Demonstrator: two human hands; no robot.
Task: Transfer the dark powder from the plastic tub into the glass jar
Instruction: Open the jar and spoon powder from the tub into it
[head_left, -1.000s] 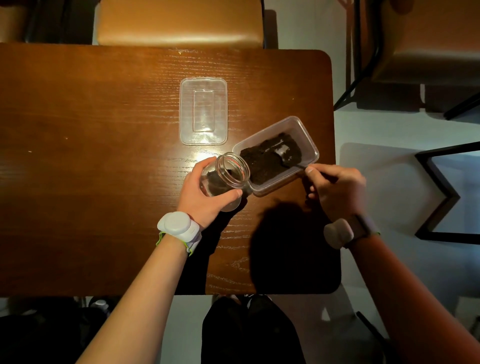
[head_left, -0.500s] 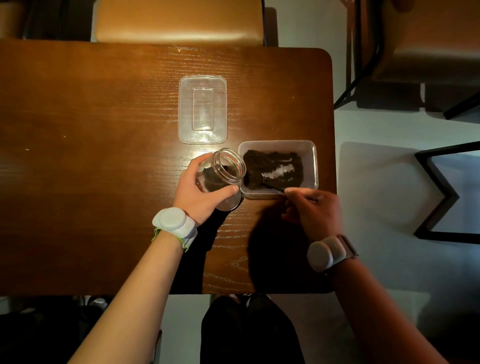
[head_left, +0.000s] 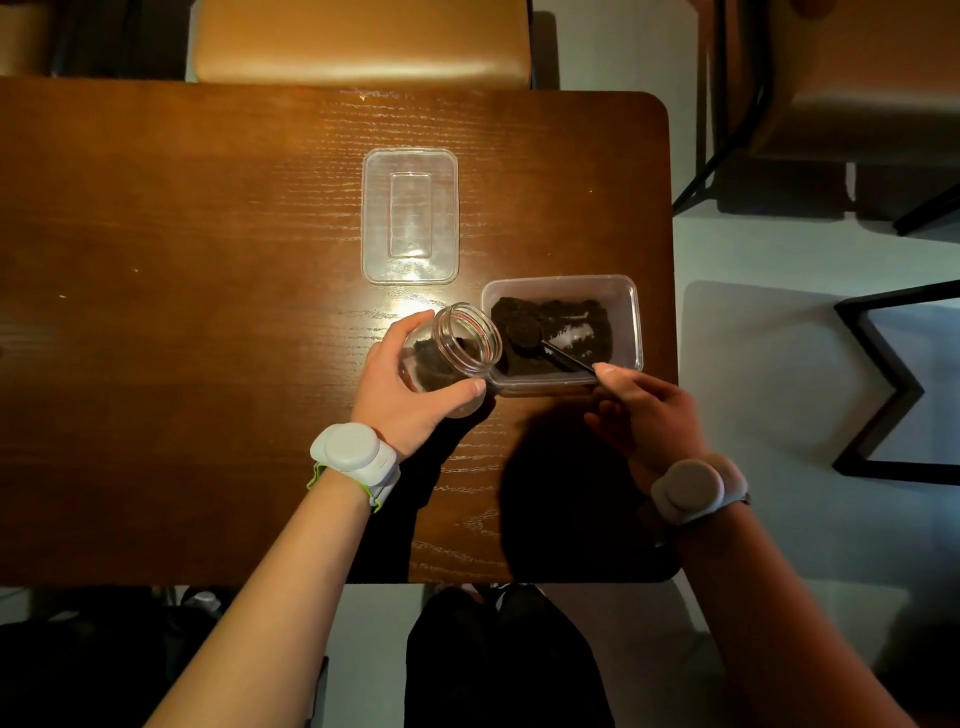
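A clear glass jar (head_left: 457, 347) is tilted with its mouth toward the right, some dark powder lying inside it. My left hand (head_left: 405, 395) grips the jar around its body. Touching the jar's mouth on the right is a clear plastic tub (head_left: 631, 322) holding dark powder (head_left: 550, 317). My right hand (head_left: 644, 410) pinches the handle of a black spoon (head_left: 550, 348). The spoon's bowl is heaped with powder and sits over the tub's left part, just beside the jar's mouth.
The tub's clear lid (head_left: 410, 215) lies flat on the brown wooden table (head_left: 182, 312), behind the jar. The tub stands close to the table's right edge. A tan chair (head_left: 363, 41) stands beyond the far edge, and black furniture legs (head_left: 893, 384) on the floor at right.
The tub turned from slanted to square with the table edge. My right hand shifted and the spoon now shows a heaped load near the jar's mouth. The jar stays tilted in my left hand.
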